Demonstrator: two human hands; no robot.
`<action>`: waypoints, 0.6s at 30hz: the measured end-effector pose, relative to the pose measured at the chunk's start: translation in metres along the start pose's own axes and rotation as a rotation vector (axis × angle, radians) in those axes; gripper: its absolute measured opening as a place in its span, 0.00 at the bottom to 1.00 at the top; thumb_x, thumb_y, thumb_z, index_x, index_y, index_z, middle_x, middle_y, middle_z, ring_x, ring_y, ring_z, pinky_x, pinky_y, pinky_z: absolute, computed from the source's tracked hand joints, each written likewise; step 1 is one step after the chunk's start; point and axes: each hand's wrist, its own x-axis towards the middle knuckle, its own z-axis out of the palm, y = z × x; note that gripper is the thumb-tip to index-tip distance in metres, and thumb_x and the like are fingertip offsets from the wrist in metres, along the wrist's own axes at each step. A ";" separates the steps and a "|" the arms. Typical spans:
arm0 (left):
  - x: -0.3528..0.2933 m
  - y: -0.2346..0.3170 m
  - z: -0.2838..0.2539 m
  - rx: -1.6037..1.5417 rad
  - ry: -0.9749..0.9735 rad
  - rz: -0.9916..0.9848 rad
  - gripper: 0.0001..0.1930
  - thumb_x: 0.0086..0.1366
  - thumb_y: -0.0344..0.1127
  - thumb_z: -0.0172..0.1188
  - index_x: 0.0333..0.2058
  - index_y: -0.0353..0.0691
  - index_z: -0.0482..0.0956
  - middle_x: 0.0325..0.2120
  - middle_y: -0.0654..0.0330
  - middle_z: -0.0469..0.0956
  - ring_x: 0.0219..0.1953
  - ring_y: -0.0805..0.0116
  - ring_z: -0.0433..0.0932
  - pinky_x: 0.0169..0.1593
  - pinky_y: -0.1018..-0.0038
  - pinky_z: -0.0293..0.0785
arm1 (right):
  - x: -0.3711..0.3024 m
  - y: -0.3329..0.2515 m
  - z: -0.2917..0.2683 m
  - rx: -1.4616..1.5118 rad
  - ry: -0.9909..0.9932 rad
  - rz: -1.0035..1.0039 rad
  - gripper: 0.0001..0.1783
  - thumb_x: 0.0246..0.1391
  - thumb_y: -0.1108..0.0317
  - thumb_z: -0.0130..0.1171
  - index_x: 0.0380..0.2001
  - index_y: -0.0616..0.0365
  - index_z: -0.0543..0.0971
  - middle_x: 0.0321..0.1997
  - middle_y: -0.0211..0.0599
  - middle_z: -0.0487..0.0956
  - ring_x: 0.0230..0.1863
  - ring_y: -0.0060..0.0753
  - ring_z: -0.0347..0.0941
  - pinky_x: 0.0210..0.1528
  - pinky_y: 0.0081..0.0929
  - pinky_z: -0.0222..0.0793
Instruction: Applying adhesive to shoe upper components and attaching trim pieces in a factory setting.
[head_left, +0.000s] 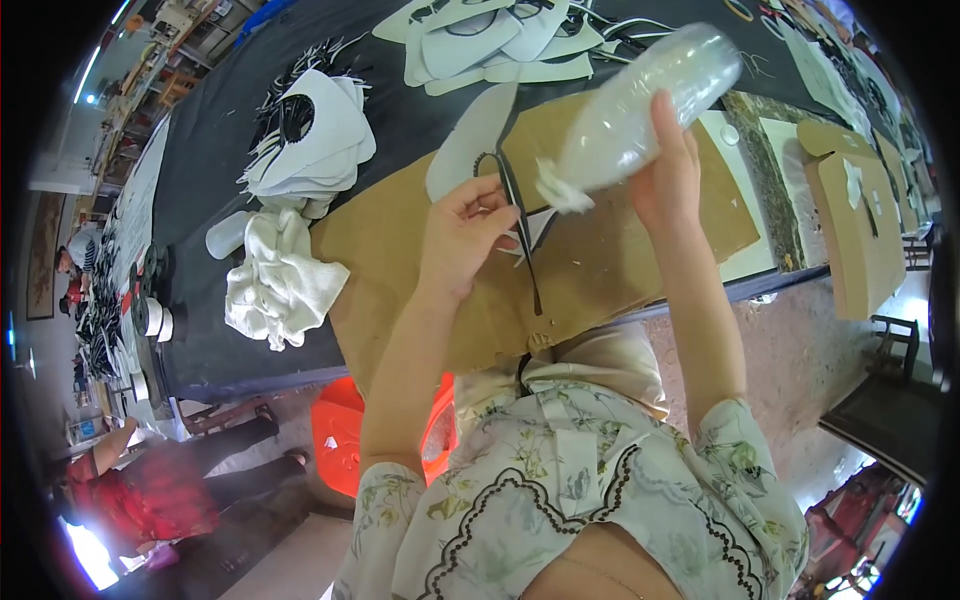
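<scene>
My right hand [668, 178] is wrapped round a clear plastic bottle [640, 110], tilted with its white, cloth-like tip [563, 188] toward the lower left. Close to that tip, the fingers of my left hand [465, 232] pinch a narrow black strip [516, 205]. The strip hangs down over a brown cardboard sheet [620, 260]. A pale curved flat piece [472, 140] lies just beyond my left hand; whether it joins the strip I cannot tell. Small white pieces with dark edging [538, 232] show between the hands, partly hidden.
Stacked white curved pieces [312, 140] and a crumpled white cloth [280, 275] are at the left. More flat pieces [490, 45] are piled at the far side. An open cardboard box [850, 220] stands right. A red stool [335, 435] is below the table; another person [140, 480] is lower left.
</scene>
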 end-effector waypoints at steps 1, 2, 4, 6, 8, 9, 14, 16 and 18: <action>-0.001 0.001 0.004 -0.024 -0.011 0.036 0.17 0.56 0.24 0.58 0.45 0.32 0.72 0.30 0.59 0.77 0.29 0.75 0.76 0.29 0.80 0.75 | 0.003 -0.001 0.011 0.028 -0.058 -0.155 0.26 0.54 0.59 0.58 0.50 0.63 0.64 0.48 0.39 0.71 0.49 0.32 0.68 0.51 0.29 0.65; -0.003 0.001 0.008 -0.047 -0.024 0.071 0.21 0.54 0.21 0.58 0.49 0.32 0.70 0.32 0.58 0.76 0.30 0.74 0.76 0.31 0.79 0.76 | 0.005 0.001 0.019 0.029 -0.058 -0.159 0.26 0.54 0.59 0.58 0.50 0.63 0.64 0.48 0.39 0.71 0.49 0.32 0.68 0.51 0.29 0.65; -0.002 -0.001 0.009 -0.099 -0.034 0.113 0.23 0.54 0.20 0.58 0.51 0.32 0.68 0.32 0.58 0.76 0.32 0.73 0.76 0.31 0.78 0.76 | 0.008 0.004 0.034 -0.245 -0.141 -0.471 0.26 0.53 0.61 0.60 0.49 0.64 0.64 0.47 0.38 0.71 0.47 0.27 0.68 0.50 0.26 0.64; -0.001 -0.006 0.006 -0.152 -0.042 0.153 0.26 0.53 0.19 0.57 0.53 0.33 0.66 0.33 0.58 0.75 0.33 0.73 0.76 0.32 0.77 0.77 | -0.005 -0.001 0.039 -0.295 -0.170 -0.426 0.26 0.52 0.63 0.61 0.48 0.64 0.65 0.44 0.36 0.72 0.45 0.23 0.68 0.48 0.24 0.64; -0.001 -0.009 0.006 -0.191 -0.033 0.151 0.28 0.53 0.18 0.57 0.55 0.33 0.65 0.32 0.59 0.74 0.32 0.73 0.75 0.33 0.77 0.77 | -0.012 0.000 0.033 -0.314 -0.169 -0.411 0.24 0.52 0.63 0.61 0.47 0.64 0.66 0.43 0.36 0.73 0.42 0.23 0.69 0.45 0.22 0.65; 0.001 -0.009 0.006 -0.193 -0.032 0.154 0.28 0.53 0.18 0.57 0.55 0.33 0.65 0.32 0.59 0.74 0.32 0.73 0.75 0.33 0.77 0.77 | -0.009 0.000 0.034 -0.314 -0.172 -0.412 0.24 0.52 0.63 0.61 0.47 0.64 0.66 0.43 0.36 0.73 0.42 0.23 0.69 0.45 0.22 0.65; 0.001 -0.002 0.008 -0.167 -0.078 0.248 0.28 0.53 0.18 0.57 0.55 0.34 0.65 0.32 0.58 0.75 0.33 0.72 0.76 0.34 0.77 0.76 | -0.020 -0.009 0.035 -0.349 -0.161 -0.429 0.22 0.50 0.68 0.61 0.45 0.65 0.65 0.41 0.36 0.74 0.39 0.23 0.71 0.42 0.22 0.68; 0.001 0.000 0.008 -0.185 -0.084 0.238 0.28 0.54 0.18 0.56 0.55 0.34 0.65 0.32 0.58 0.75 0.33 0.72 0.76 0.35 0.77 0.76 | -0.024 -0.010 0.033 -0.302 -0.131 -0.462 0.22 0.50 0.68 0.61 0.45 0.65 0.65 0.41 0.36 0.74 0.39 0.23 0.71 0.42 0.22 0.68; 0.002 0.000 0.011 -0.205 -0.092 0.225 0.28 0.54 0.18 0.56 0.55 0.35 0.65 0.33 0.58 0.75 0.34 0.72 0.76 0.35 0.77 0.76 | -0.021 -0.012 0.031 -0.259 -0.099 -0.495 0.22 0.50 0.69 0.61 0.45 0.64 0.65 0.41 0.36 0.74 0.39 0.23 0.71 0.41 0.22 0.68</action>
